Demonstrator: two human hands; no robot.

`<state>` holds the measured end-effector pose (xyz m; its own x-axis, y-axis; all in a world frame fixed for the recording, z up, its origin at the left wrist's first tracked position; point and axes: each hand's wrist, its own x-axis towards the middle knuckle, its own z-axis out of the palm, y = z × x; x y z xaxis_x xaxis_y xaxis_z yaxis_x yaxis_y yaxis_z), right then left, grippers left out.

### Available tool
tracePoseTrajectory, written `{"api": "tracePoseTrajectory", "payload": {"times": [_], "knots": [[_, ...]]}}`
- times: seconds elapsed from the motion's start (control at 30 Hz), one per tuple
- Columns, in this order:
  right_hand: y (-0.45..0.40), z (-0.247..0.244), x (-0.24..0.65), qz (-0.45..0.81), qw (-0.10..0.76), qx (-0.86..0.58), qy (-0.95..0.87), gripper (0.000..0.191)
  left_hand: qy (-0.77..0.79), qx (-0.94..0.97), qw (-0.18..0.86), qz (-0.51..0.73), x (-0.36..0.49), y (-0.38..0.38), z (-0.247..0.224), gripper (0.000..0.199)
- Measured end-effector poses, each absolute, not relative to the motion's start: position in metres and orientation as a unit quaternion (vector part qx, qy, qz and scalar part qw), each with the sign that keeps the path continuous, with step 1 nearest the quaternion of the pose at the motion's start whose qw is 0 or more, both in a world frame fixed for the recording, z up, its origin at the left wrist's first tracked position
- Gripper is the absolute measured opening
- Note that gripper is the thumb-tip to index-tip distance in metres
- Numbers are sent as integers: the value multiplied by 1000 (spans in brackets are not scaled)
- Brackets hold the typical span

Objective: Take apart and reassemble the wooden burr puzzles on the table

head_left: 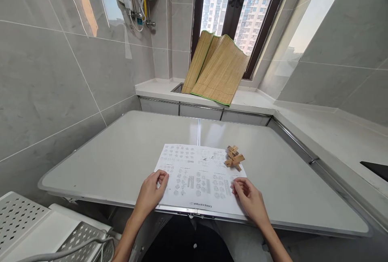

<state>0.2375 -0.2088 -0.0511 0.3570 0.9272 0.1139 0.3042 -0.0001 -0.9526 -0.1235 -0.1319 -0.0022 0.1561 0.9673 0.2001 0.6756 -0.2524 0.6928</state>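
Observation:
A white printed sheet (pixel 182 161) lies flat near the table's front edge, covered with small diagrams. Its title line reads upside down from my side. My left hand (pixel 153 189) rests on the sheet's left edge, fingers loosely curled and nothing visible in them. At the right edge, my right hand (pixel 250 199) lies with its fingertips on the paper, thumb and fingers loosely bent around a gap. Beyond that hand, an interlocking wooden puzzle (pixel 234 158) of several notched brown pieces sits over the sheet's upper right corner. Neither hand touches it.
The pale folding table (pixel 115 153) has a metal seam down its middle. A bamboo mat (pixel 218 68) leans against the window on the white counter (pixel 260 98). At lower left stands a white perforated rack (pixel 45 229) with a grey cable. Tiled walls rise on both sides.

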Motion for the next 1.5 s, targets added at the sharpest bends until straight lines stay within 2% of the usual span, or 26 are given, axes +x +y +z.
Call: {"api": "tracePoseTrajectory", "payload": {"times": [0.63, 0.83, 1.17, 1.5], "knots": [[-211, -47, 238, 327, 547, -623, -453, 46, 576, 740, 176, 299, -117, -137, -1, 34], [-209, -45, 235, 297, 516, -663, -453, 48, 576, 740, 175, 299, -116, -138, 0, 33], [-209, -40, 231, 239, 473, -714, -457, 34, 589, 737, 136, 304, -114, -134, -4, 27], [-209, -45, 233, 252, 491, -699, -456, 39, 599, 728, 142, 302, -114, -135, -2, 29]]}}
